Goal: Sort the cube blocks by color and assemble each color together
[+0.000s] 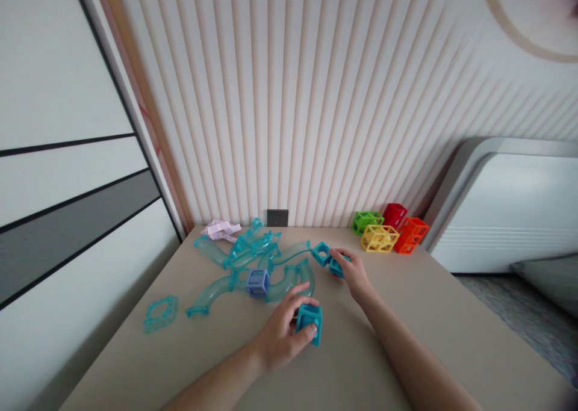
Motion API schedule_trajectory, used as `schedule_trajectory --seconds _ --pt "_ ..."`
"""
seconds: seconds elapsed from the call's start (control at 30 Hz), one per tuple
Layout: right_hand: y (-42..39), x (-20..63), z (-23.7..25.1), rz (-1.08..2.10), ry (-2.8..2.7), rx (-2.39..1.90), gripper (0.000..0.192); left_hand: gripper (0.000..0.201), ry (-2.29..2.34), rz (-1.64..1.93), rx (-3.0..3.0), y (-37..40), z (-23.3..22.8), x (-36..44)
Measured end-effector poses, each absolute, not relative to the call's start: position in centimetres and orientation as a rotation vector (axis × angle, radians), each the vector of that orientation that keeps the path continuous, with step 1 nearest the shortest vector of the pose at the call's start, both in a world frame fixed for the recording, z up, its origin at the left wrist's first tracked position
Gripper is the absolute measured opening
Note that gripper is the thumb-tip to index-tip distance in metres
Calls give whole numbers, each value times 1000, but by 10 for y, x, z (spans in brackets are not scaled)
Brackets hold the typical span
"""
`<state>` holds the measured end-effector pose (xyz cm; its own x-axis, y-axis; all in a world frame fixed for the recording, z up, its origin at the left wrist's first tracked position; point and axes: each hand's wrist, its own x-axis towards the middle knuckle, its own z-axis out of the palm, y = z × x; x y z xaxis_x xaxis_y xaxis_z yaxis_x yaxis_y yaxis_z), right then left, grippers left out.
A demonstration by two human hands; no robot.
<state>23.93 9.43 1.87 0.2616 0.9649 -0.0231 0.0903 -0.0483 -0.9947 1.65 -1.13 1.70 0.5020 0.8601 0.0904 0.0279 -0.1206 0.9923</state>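
Note:
My left hand (286, 330) is closed around a teal cube block (309, 322) close to the front of the table, thumb on the near face and fingers over the far side. Farther back and to the right, my right hand (352, 270) grips another teal block (336, 266), partly covered by the fingers. Just left of it sits a teal block with a round hole (321, 253); whether the two touch I cannot tell. A periwinkle cube block (257, 282) rests left of my left hand, among clear teal curved track pieces (217, 293).
At the back right stand green (363, 221), yellow (379, 238), red (395, 215) and orange blocks (410, 235). Pale purple pieces (220, 230) lie at the back left. A clear teal square frame (161, 313) lies at the left. Behind the table (361, 363) rises a ribbed wall with a socket (277, 218).

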Motion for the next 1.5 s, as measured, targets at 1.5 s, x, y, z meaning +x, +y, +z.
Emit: schedule_trajectory --seconds 1.5 --pt "92 251 36 1181 -1198 -1437 38 40 922 741 1632 -7 17 14"
